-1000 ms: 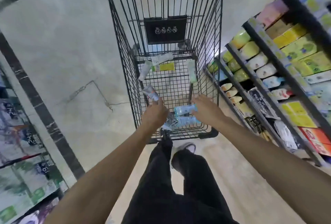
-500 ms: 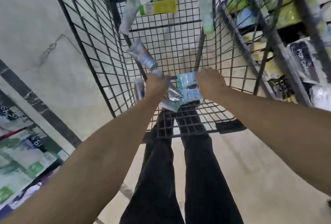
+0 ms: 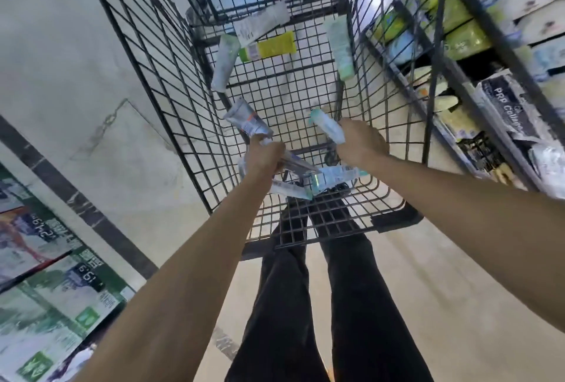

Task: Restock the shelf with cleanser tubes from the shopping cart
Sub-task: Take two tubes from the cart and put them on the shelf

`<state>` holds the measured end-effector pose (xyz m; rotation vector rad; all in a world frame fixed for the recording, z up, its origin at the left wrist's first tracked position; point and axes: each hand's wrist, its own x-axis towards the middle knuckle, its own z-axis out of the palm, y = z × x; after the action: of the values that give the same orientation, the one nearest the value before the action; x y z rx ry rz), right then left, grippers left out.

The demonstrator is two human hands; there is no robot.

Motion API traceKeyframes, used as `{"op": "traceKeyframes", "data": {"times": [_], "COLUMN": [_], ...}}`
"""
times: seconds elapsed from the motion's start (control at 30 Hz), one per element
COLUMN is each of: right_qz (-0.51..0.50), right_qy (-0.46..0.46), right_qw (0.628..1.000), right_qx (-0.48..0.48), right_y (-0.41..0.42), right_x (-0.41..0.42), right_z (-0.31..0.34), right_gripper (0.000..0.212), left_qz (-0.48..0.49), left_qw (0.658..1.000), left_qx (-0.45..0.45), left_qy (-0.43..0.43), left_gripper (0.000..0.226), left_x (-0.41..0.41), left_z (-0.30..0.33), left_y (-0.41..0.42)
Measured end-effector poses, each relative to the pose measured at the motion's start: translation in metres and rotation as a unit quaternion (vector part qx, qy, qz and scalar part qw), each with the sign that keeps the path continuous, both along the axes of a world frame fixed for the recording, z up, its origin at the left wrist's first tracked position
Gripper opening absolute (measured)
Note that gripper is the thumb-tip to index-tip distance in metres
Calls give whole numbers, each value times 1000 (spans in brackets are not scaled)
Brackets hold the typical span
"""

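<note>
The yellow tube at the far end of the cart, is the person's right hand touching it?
Apart. The head view shows the yellow tube well beyond the right hand.

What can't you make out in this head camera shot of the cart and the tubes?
Head view only:
- Left hand: how many tubes it grips; its fingers are hidden behind its back.
- Right hand: its grip on the teal tube is hidden likewise.
- Tube labels: blurred.
- Shelf: cut off by the right edge.

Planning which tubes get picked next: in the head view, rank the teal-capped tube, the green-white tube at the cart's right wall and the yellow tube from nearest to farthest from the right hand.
1. Teal-capped tube: gripped in the right hand.
2. Green-white tube: farther up, along the cart's right wall.
3. Yellow tube: far end, toward the middle.
</note>
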<state>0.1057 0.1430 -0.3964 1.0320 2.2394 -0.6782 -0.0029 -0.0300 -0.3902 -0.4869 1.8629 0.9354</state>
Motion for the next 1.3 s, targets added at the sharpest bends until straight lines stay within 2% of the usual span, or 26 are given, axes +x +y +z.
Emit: {"op": "traceKeyframes", "data": {"times": [0.1,0.2,0.27,0.37,0.47,0.57,0.63,0.77,0.9,1.0,1.13,1.3], "right_qz": [-150,-273,-354,-453,-505,-522,-534,-523,-507,-477,-471,-474], "right_qy": [98,193,266,352,419,471,504,557,612,631,650,663], "right_qw": [982,934,881,783,694,636,604,582,545,552,561,562], "right_qx": [-66,-122,-167,-241,-298,-317,-309,-277,-267,-263,-201,-141], "right_y": [3,6,9,13,20,19,25,37,42,41,37,45], "right_x": [-3,0,5,15,30,48,63,109,169,213,271,337], "right_z": [59,130,178,243,289,327,348,383,416,444,469,484], "right_gripper": [38,42,39,32,29,28,33,38,47,55,42,43], "left_qz": [41,57,34,-30,-96,-177,-218,-262,-289,-333,-332,-342], "left_qw": [998,992,988,980,966,944,931,898,874,854,843,834], "left_qx": [56,111,147,183,226,259,268,332,376,391,417,411], "left_qy": [7,13,28,69,82,98,117,119,103,87,72,139], "left_gripper": [39,35,37,29,26,20,25,31,33,51,83,71], "left_x": [-9,-14,-13,-3,18,48,64,94,126,161,206,243], "left_z": [50,115,161,228,289,332,354,380,391,410,432,456], "left_y": [0,-2,0,14,32,44,54,86,108,111,120,135]}}
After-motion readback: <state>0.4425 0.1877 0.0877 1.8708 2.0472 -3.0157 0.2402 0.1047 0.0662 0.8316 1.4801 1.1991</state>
